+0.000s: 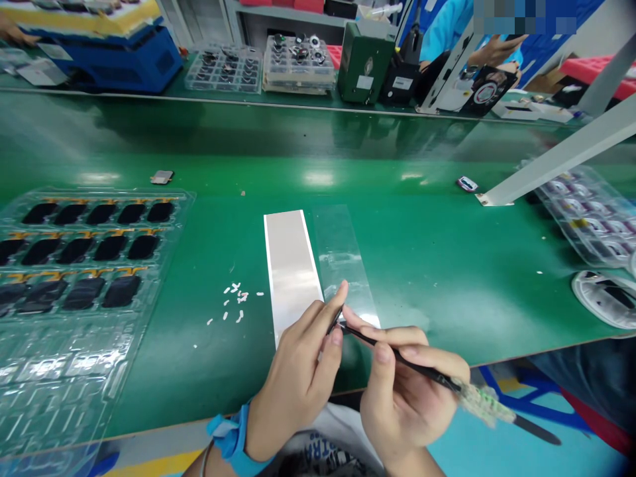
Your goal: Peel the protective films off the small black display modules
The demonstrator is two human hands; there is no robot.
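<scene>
My left hand [303, 358], with a blue band at the wrist, pinches a small, thin dark piece [334, 320] seen nearly edge-on; most of it is hidden by the fingers. My right hand [412, 391] grips black tweezers [432, 375], whose rear part is wrapped in pale, frayed tape. Their tip meets the dark piece at the left fingertips. Beneath the hands lie a grey strip with white edges [293, 265] and, just right of it, a clear plastic strip [340, 245]. Tiny white scraps [241, 297] are scattered left of the grey strip.
At left a clear tray [169, 265] holds rows of black screens with orange flex cables. A white post [556, 156] slants down to the green table on the right, near another clear tray [591, 212] and a white round part [603, 298]. Boxes line the back shelf; another person sits behind.
</scene>
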